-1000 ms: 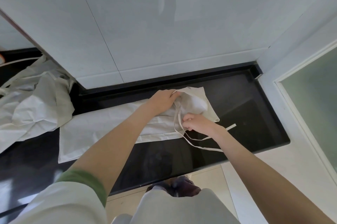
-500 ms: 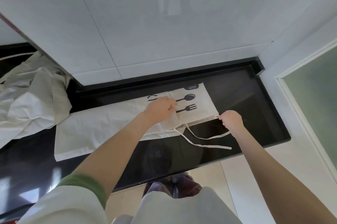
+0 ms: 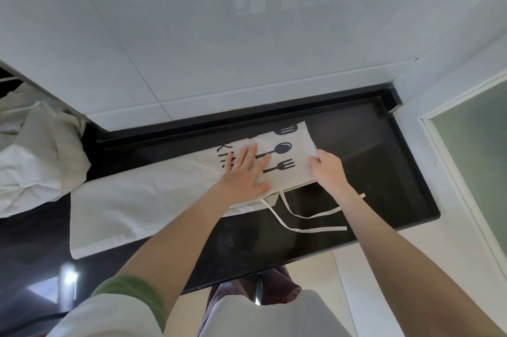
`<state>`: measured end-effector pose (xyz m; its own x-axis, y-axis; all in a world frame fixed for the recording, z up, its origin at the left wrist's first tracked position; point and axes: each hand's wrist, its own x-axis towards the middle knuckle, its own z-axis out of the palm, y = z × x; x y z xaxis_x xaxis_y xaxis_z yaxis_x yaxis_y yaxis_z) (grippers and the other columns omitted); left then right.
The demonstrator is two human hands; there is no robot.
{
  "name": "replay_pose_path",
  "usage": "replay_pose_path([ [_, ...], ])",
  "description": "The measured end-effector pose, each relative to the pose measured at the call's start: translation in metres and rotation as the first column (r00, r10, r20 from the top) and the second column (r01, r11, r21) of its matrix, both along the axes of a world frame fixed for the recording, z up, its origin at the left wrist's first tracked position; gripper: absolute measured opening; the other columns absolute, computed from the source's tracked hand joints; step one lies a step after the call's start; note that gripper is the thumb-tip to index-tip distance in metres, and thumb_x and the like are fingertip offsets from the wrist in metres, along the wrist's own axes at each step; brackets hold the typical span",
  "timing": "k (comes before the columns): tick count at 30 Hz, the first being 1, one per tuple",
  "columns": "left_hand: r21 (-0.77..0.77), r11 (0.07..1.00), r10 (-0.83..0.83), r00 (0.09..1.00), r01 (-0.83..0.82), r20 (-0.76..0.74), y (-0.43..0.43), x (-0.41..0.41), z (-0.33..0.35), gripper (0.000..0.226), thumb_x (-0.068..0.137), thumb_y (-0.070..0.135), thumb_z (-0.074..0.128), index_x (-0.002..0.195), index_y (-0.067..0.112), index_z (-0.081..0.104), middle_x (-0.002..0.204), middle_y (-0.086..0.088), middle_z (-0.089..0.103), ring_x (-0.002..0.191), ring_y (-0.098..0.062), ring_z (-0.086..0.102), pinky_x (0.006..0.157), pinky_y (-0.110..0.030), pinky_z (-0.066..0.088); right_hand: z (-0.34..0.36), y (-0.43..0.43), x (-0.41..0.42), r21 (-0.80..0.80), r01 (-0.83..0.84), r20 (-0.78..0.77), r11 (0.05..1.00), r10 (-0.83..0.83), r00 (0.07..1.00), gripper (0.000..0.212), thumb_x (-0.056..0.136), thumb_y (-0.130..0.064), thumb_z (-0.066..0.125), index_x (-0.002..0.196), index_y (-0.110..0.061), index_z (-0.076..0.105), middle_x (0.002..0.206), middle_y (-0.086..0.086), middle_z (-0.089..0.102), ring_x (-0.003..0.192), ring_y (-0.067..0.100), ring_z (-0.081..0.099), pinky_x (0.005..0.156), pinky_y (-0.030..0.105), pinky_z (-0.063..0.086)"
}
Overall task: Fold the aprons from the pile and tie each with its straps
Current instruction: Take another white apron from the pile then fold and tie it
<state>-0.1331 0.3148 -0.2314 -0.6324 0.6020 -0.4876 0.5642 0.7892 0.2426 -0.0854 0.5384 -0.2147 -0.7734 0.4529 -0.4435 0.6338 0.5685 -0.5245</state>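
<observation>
Directly under left hand (image 3: pixel 242 174), apron (image 3: pixel 137 205); right hand (image 3: pixel 327 169) grips its end.

Both arms reach forward; left grip (image 3: pixel 244 172) flat, fingers spread, right grip (image 3: pixel 327 169) curled.

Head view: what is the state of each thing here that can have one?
apron: folded into a long strip, lying flat, not tied.
straps: loose on the counter.
pile of aprons: crumpled, unfolded.
left hand: flat, fingers straight, pressing the apron.
right hand: fingers curled, gripping the apron's right edge.
</observation>
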Motion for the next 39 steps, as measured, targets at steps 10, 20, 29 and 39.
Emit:
replay_pose_path([
  [10,0.023,1.000,0.013,0.999,-0.012,-0.040,0.008,-0.010,-0.010,0.082,0.091,0.072,0.023,0.150,0.034,-0.020,0.153,-0.003,-0.036,0.141,-0.022,-0.034,0.115,-0.054,-0.014,0.014,-0.019,0.025,0.301,-0.493,-0.263,0.816,0.568,0.780,0.024,0.089,-0.040,0.058,0.091,-0.017,0.050,0.088,-0.008,0.049,0.082,0.011,0.044,0.078,0.030,0.041],
  [20,0.082,0.958,-0.263,0.958,0.274,-0.115,-0.033,0.011,0.003,0.093,0.078,0.062,0.059,0.148,0.017,0.018,0.160,-0.003,-0.012,0.146,-0.019,-0.014,0.118,-0.044,-0.011,-0.008,-0.055,0.040,0.689,-0.614,-0.109,0.385,0.893,0.437,0.031,0.073,-0.040,0.076,0.094,-0.020,0.064,0.106,-0.003,0.058,0.102,0.018,0.045,0.099,0.038,0.026],
  [29,0.143,0.965,-0.193,0.962,0.222,-0.193,-0.077,0.013,0.019,0.038,0.080,0.030,0.070,0.107,0.007,0.055,0.119,-0.010,0.054,0.104,-0.029,0.055,0.085,-0.036,0.046,0.001,-0.069,0.022,0.632,-0.648,-0.058,0.424,0.861,0.506,0.015,0.077,-0.015,0.077,0.087,-0.016,0.065,0.087,-0.002,0.067,0.090,0.021,0.061,0.094,0.038,0.036],
  [39,-0.191,0.981,-0.060,0.975,0.019,-0.212,-0.085,0.021,0.033,0.030,0.098,0.016,0.040,0.127,0.008,0.038,0.118,-0.009,0.055,0.099,-0.026,0.057,0.066,-0.033,0.034,0.005,-0.078,0.022,0.567,-0.716,0.077,0.408,0.839,0.539,0.022,0.081,-0.021,0.072,0.098,-0.014,0.061,0.100,0.002,0.064,0.096,0.023,0.061,0.091,0.041,0.045],
])
